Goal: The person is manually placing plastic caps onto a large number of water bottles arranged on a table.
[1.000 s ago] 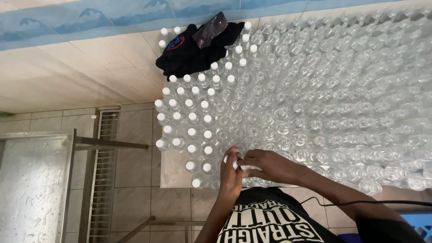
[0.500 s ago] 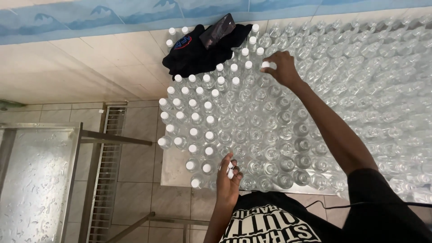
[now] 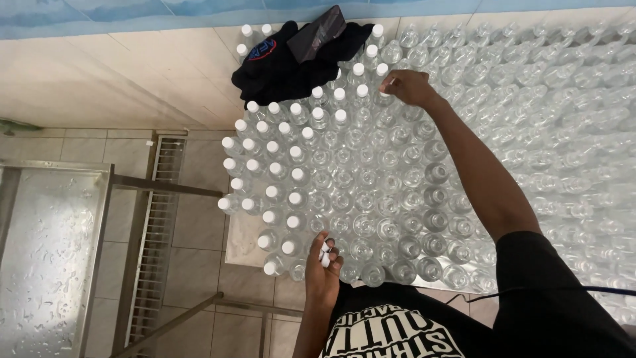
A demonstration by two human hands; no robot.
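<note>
Bottles (image 3: 424, 166) crowd table; tiled floor (image 3: 192, 258) beneath.

A dark, flat phone (image 3: 317, 33) lies screen-up and unlit on a black cloth (image 3: 278, 69) at the far worktop edge. The cloth bears a round blue-and-red badge (image 3: 262, 48) (a sewn emblem).

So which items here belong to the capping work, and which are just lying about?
In use: right hand at a clear bottle; left hand holding white caps.
Lying about: black cloth, dark phone, metal table.
</note>
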